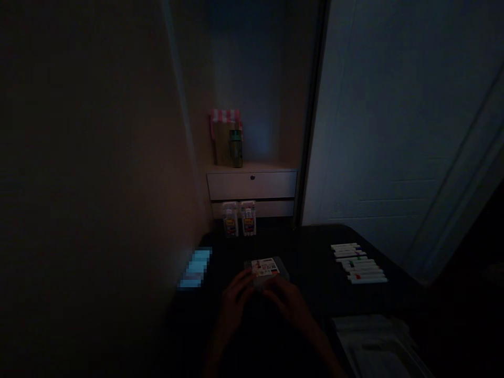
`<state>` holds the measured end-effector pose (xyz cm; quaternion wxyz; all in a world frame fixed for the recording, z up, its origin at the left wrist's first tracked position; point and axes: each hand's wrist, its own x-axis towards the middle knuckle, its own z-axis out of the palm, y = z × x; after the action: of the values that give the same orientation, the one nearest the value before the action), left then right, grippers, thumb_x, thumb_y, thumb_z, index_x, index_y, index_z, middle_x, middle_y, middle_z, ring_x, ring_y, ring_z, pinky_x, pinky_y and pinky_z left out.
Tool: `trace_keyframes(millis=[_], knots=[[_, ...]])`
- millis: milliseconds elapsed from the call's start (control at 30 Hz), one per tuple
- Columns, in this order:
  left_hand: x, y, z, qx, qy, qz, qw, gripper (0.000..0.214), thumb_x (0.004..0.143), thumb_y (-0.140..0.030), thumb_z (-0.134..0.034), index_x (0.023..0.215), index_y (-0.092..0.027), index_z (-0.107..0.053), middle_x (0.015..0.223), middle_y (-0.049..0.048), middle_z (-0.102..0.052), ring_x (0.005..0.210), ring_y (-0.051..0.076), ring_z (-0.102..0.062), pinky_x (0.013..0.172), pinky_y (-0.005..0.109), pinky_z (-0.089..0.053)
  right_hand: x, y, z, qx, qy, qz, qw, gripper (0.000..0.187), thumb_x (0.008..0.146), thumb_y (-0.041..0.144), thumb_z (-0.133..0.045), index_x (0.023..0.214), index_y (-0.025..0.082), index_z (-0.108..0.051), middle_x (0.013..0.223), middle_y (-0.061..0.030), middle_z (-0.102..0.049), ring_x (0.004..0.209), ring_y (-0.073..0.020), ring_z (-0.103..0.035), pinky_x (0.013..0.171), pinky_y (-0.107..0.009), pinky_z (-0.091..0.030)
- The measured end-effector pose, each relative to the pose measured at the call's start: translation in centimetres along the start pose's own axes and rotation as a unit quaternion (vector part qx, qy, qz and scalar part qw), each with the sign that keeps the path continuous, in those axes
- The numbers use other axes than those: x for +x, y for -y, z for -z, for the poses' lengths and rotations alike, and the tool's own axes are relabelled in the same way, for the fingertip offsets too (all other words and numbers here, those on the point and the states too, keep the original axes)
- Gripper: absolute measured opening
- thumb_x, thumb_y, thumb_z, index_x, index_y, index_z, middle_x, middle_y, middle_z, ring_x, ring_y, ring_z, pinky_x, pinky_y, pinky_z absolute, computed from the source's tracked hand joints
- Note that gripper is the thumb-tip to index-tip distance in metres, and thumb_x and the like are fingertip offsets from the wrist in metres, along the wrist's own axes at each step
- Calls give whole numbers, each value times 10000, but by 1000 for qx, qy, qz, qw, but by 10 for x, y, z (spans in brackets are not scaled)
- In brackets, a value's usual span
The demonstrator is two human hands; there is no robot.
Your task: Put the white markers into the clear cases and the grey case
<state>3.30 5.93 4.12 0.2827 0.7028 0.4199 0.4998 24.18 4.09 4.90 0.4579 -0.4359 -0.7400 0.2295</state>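
Left hand [235, 295] and right hand [286, 297], fingers [241, 281] half-curled, grasp rectangular clear-plastic case [266, 267]; white markers [361, 265] near right edge of black tabletop [309, 249].

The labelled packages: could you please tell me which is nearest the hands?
The front package, by the left hand and right hand; the others stand upright behind.

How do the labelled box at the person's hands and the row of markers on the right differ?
The labelled box is a single see-through case with a printed label; the markers are several slim white sticks, some with coloured marks.
The labelled box has the left hand and right hand at it; no hand touches the markers, which lie side by side.
Both are dimly lit.
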Motion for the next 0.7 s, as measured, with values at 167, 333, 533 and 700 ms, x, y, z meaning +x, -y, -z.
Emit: trace_keyframes(millis=[167,333,533,700], knots=[[-2,1,0,4,-5,-10,1000,382,885,-248,-686,1253,-326,-751,1450,66,-662,1358,305,-606,1190,571,-428,0,2,0,-1,-11,0,1000,180,986,404,-639,1041,254,-720,1031,-37,-783,940,-229,-739,866,-332,-560],[-2,4,-1,13,-13,-11,1000,376,899,-221,-647,1244,-326,-756,1422,55,-684,1340,286,-622,1192,544,-436,0,4,0,2,-14,9,1000,205,984,423,-633,1047,250,-724,1033,-39,-783,934,-223,-736,857,-324,-564],[-2,7,-1,16,-8,-19,1000,367,931,-248,-630,1265,-346,-745,1435,42,-678,1342,288,-624,1187,543,-446,1,1,-1,10,-23,14,1000,215,982,430,-635,1057,250,-728,1025,-42,-784,917,-219,-732,863,-330,-568],[-3,6,-2,24,-2,-24,999,375,957,-256,-604,1296,-362,-724,1460,21,-660,1359,274,-613,1191,521,-450,1,3,0,20,-26,7,999,193,981,405,-640,1050,242,-717,1041,-35,-773,951,-215,-723,889,-324,-553]])
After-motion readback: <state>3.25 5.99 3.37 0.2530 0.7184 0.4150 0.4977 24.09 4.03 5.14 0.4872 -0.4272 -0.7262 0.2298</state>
